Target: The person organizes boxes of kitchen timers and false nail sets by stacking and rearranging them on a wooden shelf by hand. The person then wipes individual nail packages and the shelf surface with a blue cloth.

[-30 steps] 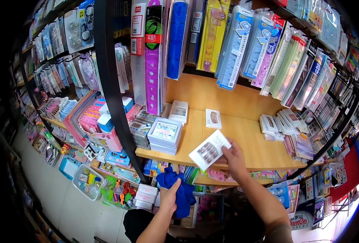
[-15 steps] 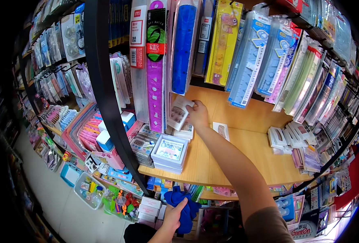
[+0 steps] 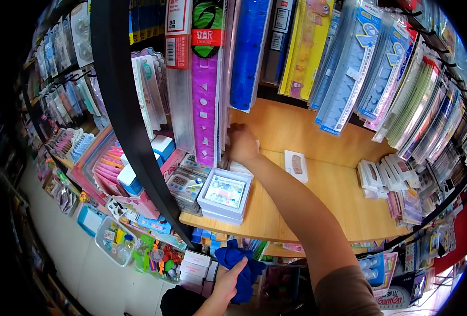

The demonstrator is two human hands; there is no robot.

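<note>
My left hand point(image 3: 227, 280) is closed around a crumpled blue cloth point(image 3: 242, 266), low in front of the shelf. My right hand point(image 3: 242, 145) reaches in over the wooden shelf point(image 3: 281, 210), behind the hanging purple ruler point(image 3: 205, 105). Its fingers are hidden there, so what they hold does not show. Just below that hand, white packets point(image 3: 239, 168) are partly covered by it and the rulers. Nearest to them stands a stack of white boxes point(image 3: 226, 192) with a printed top. Right of my forearm lies a flat white packet point(image 3: 296, 166) with an oval window.
Packaged rulers, among them a blue one point(image 3: 250, 58) and a yellow one point(image 3: 308, 47), hang over the shelf. A black post point(image 3: 130, 116) rises at left. White packages point(image 3: 383, 176) crowd the right end. A clear bin point(image 3: 116, 243) sits on the floor.
My right hand has moved left and deeper behind the rulers, and the white packet it held is now out of sight. The camera view has shifted slightly. My left hand keeps the cloth.
</note>
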